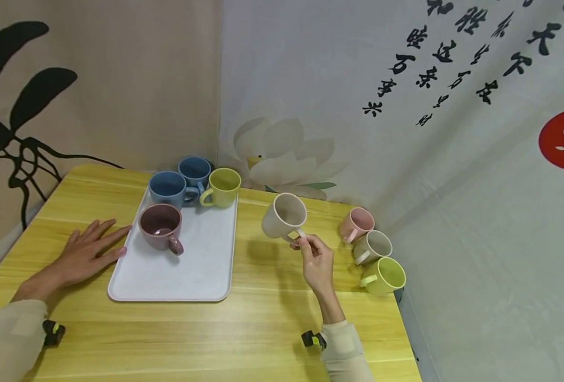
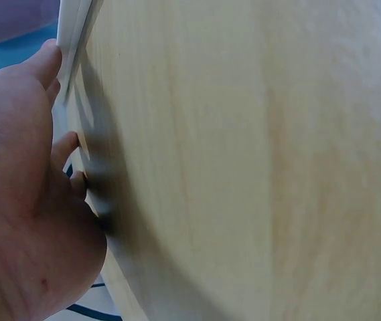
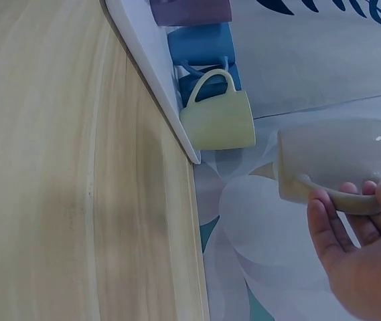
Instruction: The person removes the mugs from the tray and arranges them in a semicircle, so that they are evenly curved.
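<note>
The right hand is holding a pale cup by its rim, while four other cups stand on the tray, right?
Not quite: the grip is wrong. The right hand holds the pale cup by its handle, as the right wrist view shows. The rest is right.

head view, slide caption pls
Right hand holds a pale mug by its handle; left hand touches a tray of four mugs.

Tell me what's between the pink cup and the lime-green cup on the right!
A beige cup stands between the pink cup and the lime-green cup; the head view shows it.
</note>
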Demonstrator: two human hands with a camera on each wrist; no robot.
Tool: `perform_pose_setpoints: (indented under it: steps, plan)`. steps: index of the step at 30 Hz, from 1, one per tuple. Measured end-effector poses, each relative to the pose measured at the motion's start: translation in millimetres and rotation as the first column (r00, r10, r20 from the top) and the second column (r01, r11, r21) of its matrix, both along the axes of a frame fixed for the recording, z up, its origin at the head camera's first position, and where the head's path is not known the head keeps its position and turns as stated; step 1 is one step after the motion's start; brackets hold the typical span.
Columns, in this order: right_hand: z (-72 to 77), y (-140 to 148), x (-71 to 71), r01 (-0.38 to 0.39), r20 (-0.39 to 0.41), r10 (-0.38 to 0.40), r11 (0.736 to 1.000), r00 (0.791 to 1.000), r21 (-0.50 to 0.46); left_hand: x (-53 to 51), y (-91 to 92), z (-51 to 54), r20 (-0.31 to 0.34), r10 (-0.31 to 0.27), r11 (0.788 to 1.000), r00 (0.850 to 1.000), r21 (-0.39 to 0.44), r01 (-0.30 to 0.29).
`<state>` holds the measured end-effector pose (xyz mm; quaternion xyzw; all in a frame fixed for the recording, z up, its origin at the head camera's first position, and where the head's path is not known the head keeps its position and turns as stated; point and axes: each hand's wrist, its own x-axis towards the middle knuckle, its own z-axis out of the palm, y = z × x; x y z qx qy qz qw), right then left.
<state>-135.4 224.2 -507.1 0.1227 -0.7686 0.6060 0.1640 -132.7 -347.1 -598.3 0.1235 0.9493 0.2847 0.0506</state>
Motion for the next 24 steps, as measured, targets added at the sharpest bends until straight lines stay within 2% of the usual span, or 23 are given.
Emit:
perform_pose_setpoints:
  steps: [11, 24]
  plan:
    - [0.5, -2, -4.2, 0.06, 0.051, -0.059, 0.998, 0.997, -0.004, 0.9, 1.3, 3.3, 0.01, 0.002, 1.0, 1.0, -0.003, -0.002]
    - [-2.1, -7, -11.0, 0.098, 0.056, -0.095, 0.994, 0.994, -0.051, 0.8, 0.9, 1.2, 0.006, 0.003, 1.0, 1.0, -0.002, -0.003]
